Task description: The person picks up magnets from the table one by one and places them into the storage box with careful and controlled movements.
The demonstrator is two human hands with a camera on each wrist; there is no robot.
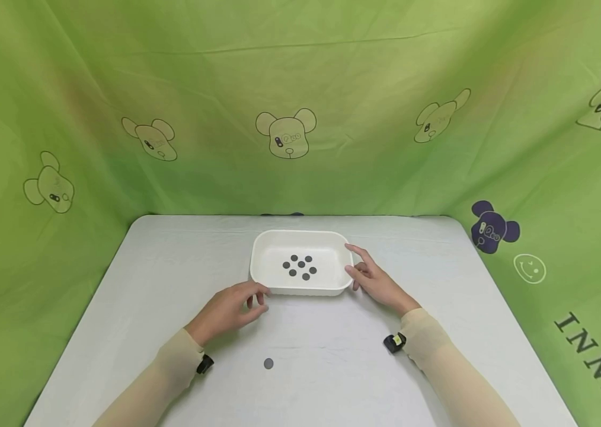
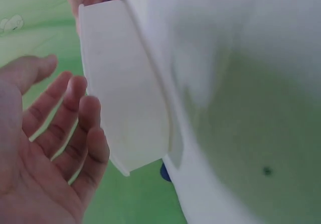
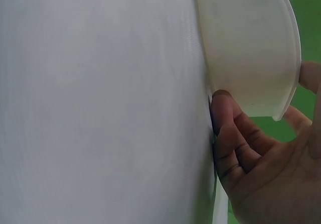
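Note:
A white rectangular container (image 1: 300, 292) with rounded corners sits on the table. Several small dark grey discs (image 1: 301, 264) lie apart from each other on its floor. My right hand (image 1: 380, 286) grips the container's right end, thumb and index finger at the rim; in the right wrist view the other fingers (image 3: 246, 148) curl low against the outer wall. At the front left corner is my left hand (image 1: 231, 308), its fingertips right by the rim. The left wrist view shows those fingers (image 2: 75, 118) loosely bent beside the container (image 2: 128, 88), pinching nothing.
One more grey disc (image 1: 268, 363) lies on the white tabletop (image 1: 322, 379), nearer to me than the container. Green cloth (image 1: 290, 71) printed with bear heads hangs behind the table and at both sides. Each wrist wears a small black device (image 1: 395, 342).

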